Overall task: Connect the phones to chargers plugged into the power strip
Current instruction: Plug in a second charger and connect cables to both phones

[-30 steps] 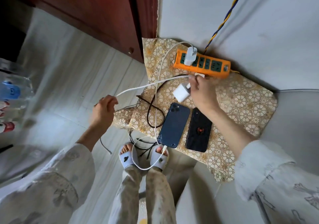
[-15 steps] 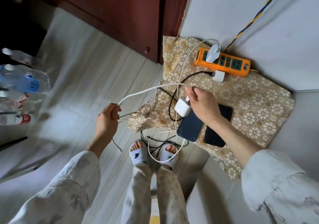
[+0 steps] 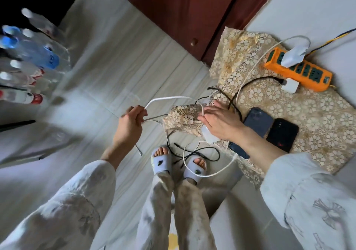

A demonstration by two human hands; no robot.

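Here, far left: plastic water bottles (image 3: 28, 57) stand on the pale floor (image 3: 115, 60), blurred, w/ white and blue caps. Next, the left hand (image 3: 129, 124) hangs over the floor, fingers (image 3: 137, 112) curled round a white cable (image 3: 169, 97) that arcs across to the right hand; a thinner grey lead trails down from the same grip. Below centre, two feet in pale slippers (image 3: 161, 162), w/ black cables (image 3: 194, 151) tangled on the floor just beside them.

The right hand (image 3: 221, 124) sits at the folded edge of the floral cloth (image 3: 289, 103); fingers lie fairly straight, thumb side hooking the white cable, and a white charger block (image 3: 209, 136) shows under the palm. Can't tell how firmly it's gripped. A dark red wooden door (image 3: 183, 8) is behind, top centre.

Right of the hand, on the cloth: blue phone (image 3: 258, 120), face down, partly under the wrist, w/ a white cable plugged in at its near end. Black phone (image 3: 283, 134) lies touching it on the right, no cable seen in it. Further back right, the orange power strip (image 3: 308, 76) lies at the cloth's edge, w/ one white charger (image 3: 292, 57) plugged into it. A second white adapter (image 3: 290, 85) w/ a black lead lies against the strip's near side, unplugged.
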